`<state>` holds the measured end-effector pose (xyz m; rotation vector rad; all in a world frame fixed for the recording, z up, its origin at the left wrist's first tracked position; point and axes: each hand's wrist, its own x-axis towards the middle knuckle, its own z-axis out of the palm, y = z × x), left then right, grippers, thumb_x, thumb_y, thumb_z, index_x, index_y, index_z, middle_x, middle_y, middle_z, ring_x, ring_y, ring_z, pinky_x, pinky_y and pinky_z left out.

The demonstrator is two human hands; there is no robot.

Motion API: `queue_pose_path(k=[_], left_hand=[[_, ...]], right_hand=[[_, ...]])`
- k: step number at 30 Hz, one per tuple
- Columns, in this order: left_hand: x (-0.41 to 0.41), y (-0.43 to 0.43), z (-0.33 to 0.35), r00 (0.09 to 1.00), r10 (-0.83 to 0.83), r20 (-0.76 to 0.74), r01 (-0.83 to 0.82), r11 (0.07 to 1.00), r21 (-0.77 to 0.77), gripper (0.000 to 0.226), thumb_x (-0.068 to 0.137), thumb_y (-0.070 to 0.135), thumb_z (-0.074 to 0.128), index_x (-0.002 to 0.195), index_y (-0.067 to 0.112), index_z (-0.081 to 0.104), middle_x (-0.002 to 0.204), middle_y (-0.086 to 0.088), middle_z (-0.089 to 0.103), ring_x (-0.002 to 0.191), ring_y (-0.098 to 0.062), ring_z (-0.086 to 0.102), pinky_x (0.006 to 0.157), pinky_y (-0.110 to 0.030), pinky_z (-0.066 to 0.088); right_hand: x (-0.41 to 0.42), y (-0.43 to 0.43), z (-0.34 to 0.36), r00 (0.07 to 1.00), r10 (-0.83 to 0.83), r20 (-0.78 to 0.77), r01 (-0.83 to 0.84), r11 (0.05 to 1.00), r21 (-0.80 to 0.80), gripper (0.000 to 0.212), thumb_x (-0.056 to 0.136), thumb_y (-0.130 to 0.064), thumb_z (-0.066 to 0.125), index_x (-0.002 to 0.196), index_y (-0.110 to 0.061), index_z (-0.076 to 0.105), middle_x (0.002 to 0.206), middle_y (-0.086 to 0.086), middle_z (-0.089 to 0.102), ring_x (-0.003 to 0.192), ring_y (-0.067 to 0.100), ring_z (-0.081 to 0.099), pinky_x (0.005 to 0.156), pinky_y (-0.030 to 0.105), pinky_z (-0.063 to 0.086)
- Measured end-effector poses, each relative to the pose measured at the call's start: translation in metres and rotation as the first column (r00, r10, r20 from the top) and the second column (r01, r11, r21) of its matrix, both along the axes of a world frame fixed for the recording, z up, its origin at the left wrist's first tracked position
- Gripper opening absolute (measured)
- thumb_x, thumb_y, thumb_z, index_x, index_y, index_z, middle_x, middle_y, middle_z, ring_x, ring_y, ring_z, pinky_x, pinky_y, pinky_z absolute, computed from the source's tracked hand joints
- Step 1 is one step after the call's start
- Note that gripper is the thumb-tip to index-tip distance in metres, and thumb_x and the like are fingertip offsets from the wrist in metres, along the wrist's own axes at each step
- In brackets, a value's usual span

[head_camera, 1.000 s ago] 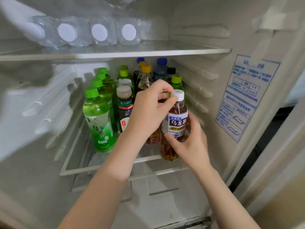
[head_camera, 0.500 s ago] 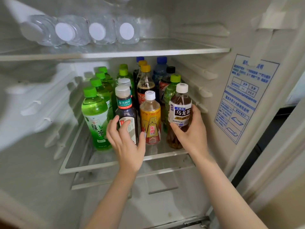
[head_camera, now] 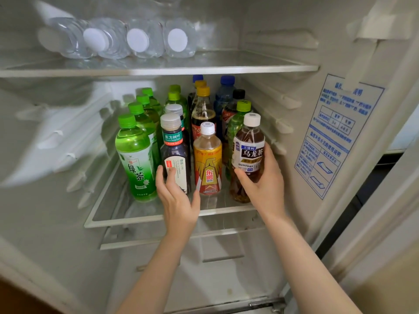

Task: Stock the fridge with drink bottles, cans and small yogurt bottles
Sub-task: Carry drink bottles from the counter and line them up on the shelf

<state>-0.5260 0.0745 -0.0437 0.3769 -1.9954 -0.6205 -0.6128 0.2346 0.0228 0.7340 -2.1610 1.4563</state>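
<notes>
While the right hand [head_camera: 265, 184] clasps it, thumb across the lower label and fingers round the far side, the oolong tea bottle [head_camera: 248, 152] stands upright at the five o'clock corner of the glass shelf [head_camera: 145, 219]. Whether its base has fully settled on the glass I cannot tell.

It looks full, so I judge it moderately heavy. The thin plastic wall would give under a hard squeeze and the label film is smooth. The labelled waist, where it is held now, seems the firmest hold; the white cap offers less control.

At its nine o'clock, just beside it, is a yellow energy-drink bottle [head_camera: 207, 159]. Further that way is a dark tea bottle [head_camera: 175, 155], which the left hand [head_camera: 179, 200] touches with fairly straight fingers, not wrapped round it. Green-capped bottles crowd its twelve o'clock, so a tall bottle could easily knock one over.
</notes>
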Motion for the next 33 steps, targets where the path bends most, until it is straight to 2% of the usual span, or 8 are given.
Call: queue_pose_path(k=[3, 7, 11, 15, 17, 24, 29, 33], left_hand=[[0.002, 0.003, 0.003, 1.000, 0.025, -0.008, -0.025, 1.000, 0.008, 0.074, 0.073, 0.007, 0.076, 0.132, -0.011, 0.035, 0.142, -0.030, 0.024, 0.129, -0.044, 0.032, 0.106, -0.056, 0.033], [0.003, 0.007, 0.010, 0.995, 0.052, -0.086, -0.059, 0.995, -0.082, 0.067, 0.076, 0.014, 0.076, 0.128, -0.004, 0.038, 0.140, -0.022, 0.027, 0.128, -0.038, 0.031, 0.112, -0.045, 0.027], [0.004, 0.008, 0.018, 0.993, 0.041, -0.112, -0.045, 0.998, -0.033, 0.065, 0.077, 0.013, 0.074, 0.129, -0.005, 0.038, 0.140, -0.025, 0.029, 0.130, -0.036, 0.031, 0.112, -0.043, 0.029], [0.009, 0.001, 0.019, 0.997, 0.034, -0.067, -0.026, 0.993, 0.116, 0.071, 0.074, 0.001, 0.073, 0.132, -0.009, 0.033, 0.143, -0.027, 0.025, 0.136, -0.034, 0.025, 0.114, -0.026, 0.016], [0.010, -0.001, 0.019, 0.999, -0.008, -0.039, 0.015, 0.988, 0.156, 0.074, 0.075, -0.002, 0.071, 0.135, -0.010, 0.029, 0.142, -0.028, 0.030, 0.136, -0.036, 0.029, 0.117, -0.035, 0.021], [0.005, -0.004, 0.022, 0.993, -0.089, 0.076, 0.054, 0.924, 0.378, 0.086, 0.082, 0.008, 0.071, 0.145, -0.002, 0.014, 0.144, -0.019, 0.036, 0.132, -0.030, 0.039, 0.107, -0.047, 0.036], [0.000, -0.013, 0.024, 0.985, -0.053, 0.163, -0.020, 0.909, 0.417, 0.079, 0.084, 0.012, 0.069, 0.145, 0.002, 0.020, 0.137, -0.017, 0.046, 0.124, -0.032, 0.047, 0.099, -0.048, 0.043], [0.005, -0.017, 0.020, 0.981, -0.044, 0.191, -0.035, 0.920, 0.389, 0.077, 0.084, 0.012, 0.068, 0.145, 0.001, 0.021, 0.137, -0.018, 0.047, 0.122, -0.032, 0.049, 0.099, -0.043, 0.044]], right_hand=[[0.001, 0.000, -0.002, 1.000, -0.003, 0.017, 0.003, 1.000, -0.024, 0.077, 0.075, -0.031, 0.075, 0.140, -0.030, 0.035, 0.128, -0.024, 0.047, 0.114, -0.013, 0.041, 0.089, 0.000, 0.030], [0.002, -0.002, -0.003, 0.999, 0.013, 0.050, -0.011, 0.999, -0.035, 0.078, 0.077, -0.029, 0.073, 0.143, -0.025, 0.032, 0.136, -0.012, 0.049, 0.120, -0.002, 0.044, 0.097, 0.019, 0.036], [0.011, -0.004, -0.004, 0.994, -0.048, 0.099, 0.053, 0.997, -0.053, 0.083, 0.077, -0.026, 0.074, 0.145, -0.019, 0.028, 0.137, -0.008, 0.045, 0.119, -0.009, 0.032, 0.098, 0.017, 0.030], [0.042, -0.004, -0.013, 0.967, -0.193, -0.167, 0.163, 0.970, -0.181, 0.058, 0.081, -0.016, 0.066, 0.132, -0.003, 0.041, 0.127, 0.000, 0.044, 0.121, 0.005, 0.037, 0.104, 0.023, 0.031], [0.059, -0.009, -0.021, 0.970, -0.114, -0.215, 0.068, 0.976, -0.207, 0.046, 0.082, -0.011, 0.062, 0.125, -0.004, 0.046, 0.122, 0.002, 0.048, 0.115, 0.010, 0.046, 0.098, 0.026, 0.041], [0.061, -0.060, -0.030, 0.961, 0.148, 0.235, -0.154, 0.988, 0.006, 0.065, 0.085, -0.015, 0.065, 0.139, -0.002, 0.031, 0.134, 0.011, 0.046, 0.126, 0.022, 0.044, 0.101, 0.028, 0.039], [0.045, -0.085, -0.033, 0.942, 0.045, 0.334, -0.067, 0.996, 0.054, 0.087, 0.083, -0.021, 0.068, 0.146, -0.001, 0.012, 0.143, 0.017, 0.035, 0.132, 0.029, 0.038, 0.106, 0.042, 0.037], [0.041, -0.090, -0.044, 0.946, -0.059, 0.318, 0.014, 0.990, 0.142, 0.080, 0.084, -0.024, 0.068, 0.144, -0.003, 0.020, 0.137, 0.018, 0.041, 0.119, 0.034, 0.050, 0.090, 0.039, 0.045]])
